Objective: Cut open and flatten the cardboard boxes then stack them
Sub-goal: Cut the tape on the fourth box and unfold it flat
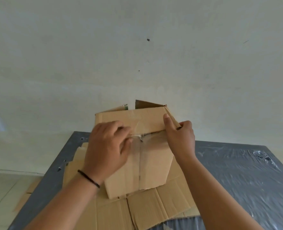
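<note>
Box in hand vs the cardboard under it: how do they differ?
The held box still has volume, flaps raised; the bottom cardboard lies flat on the table. The box carries clear tape, pinched by the left hand and steadied by the right hand; the cardboard is untouched. Both are plain brown corrugated.

hands (142, 140) on box (142, 163) (taped seam)
</note>
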A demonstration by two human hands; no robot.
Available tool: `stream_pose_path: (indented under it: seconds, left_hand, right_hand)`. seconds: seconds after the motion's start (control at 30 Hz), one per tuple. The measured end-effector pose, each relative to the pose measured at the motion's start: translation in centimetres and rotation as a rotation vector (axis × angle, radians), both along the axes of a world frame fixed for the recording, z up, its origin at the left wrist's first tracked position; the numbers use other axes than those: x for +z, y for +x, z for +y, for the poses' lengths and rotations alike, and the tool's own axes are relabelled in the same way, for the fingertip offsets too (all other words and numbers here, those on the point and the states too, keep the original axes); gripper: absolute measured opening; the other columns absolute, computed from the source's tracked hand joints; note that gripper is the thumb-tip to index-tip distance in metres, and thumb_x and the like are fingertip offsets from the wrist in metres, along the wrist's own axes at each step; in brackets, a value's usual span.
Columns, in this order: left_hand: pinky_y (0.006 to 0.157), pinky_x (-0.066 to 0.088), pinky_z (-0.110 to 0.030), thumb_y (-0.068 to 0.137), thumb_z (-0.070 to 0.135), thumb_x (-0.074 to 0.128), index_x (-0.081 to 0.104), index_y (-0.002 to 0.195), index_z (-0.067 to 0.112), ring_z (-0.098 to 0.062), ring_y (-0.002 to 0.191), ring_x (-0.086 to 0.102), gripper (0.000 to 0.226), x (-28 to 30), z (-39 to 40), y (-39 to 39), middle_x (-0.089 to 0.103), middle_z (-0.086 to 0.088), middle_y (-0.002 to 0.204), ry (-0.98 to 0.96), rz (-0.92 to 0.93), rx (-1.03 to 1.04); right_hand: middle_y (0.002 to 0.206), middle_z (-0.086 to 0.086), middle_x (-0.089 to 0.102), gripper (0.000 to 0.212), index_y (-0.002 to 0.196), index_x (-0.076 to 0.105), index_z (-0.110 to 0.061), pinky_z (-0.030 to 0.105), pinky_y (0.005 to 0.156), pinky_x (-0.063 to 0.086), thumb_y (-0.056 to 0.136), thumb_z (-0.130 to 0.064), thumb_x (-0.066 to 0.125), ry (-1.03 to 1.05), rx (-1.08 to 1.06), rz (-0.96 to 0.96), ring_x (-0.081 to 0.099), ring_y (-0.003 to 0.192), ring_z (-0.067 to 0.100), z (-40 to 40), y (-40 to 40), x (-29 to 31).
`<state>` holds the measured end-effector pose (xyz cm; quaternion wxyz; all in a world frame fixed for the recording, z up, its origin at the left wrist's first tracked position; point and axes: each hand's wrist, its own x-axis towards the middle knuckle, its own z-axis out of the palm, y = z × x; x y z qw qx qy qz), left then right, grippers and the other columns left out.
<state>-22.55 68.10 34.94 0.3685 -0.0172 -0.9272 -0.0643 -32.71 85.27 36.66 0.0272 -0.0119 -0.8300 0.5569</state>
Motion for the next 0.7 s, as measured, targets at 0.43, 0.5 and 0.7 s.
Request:
stream_pose_path:
  seconds: [0.43,0.5,0.7]
  left_hand:
    - [0.095,0.033,-0.066,0.091,0.012,0.057,0.071,0.094,0.008,-0.031,0.094,0.062,0.014,-4.7,2.0,-0.6,0.065,-0.013,0.102,0.026,0.336,0.199]
    - [0.096,0.030,-0.068,0.092,0.011,0.057,0.069,0.095,0.007,-0.032,0.097,0.061,0.014,-4.7,1.9,-0.7,0.064,-0.015,0.103,0.027,0.324,0.208]
    - [0.107,0.019,-0.066,0.089,0.006,0.057,0.066,0.097,0.006,-0.031,0.102,0.058,0.012,-5.0,2.8,-1.0,0.062,-0.016,0.104,0.046,0.323,0.236]
  right_hand:
    - [0.074,0.007,0.067,0.028,0.082,0.067,-0.005,0.031,0.058,0.046,0.094,-0.026,0.054,0.494,0.337,0.073,0.057,0.061,0.019,9.0,4.8,-8.9]
    - [0.071,0.001,0.064,0.026,0.080,0.068,-0.007,0.023,0.055,0.044,0.094,-0.024,0.053,0.638,0.453,-0.109,0.051,0.054,0.011,10.5,5.4,-12.7]
    - [0.115,0.000,0.060,0.040,0.112,0.060,-0.018,0.029,0.080,0.048,0.078,-0.037,0.068,1.046,0.724,-0.419,0.060,0.103,0.020,12.5,8.1,-20.2]
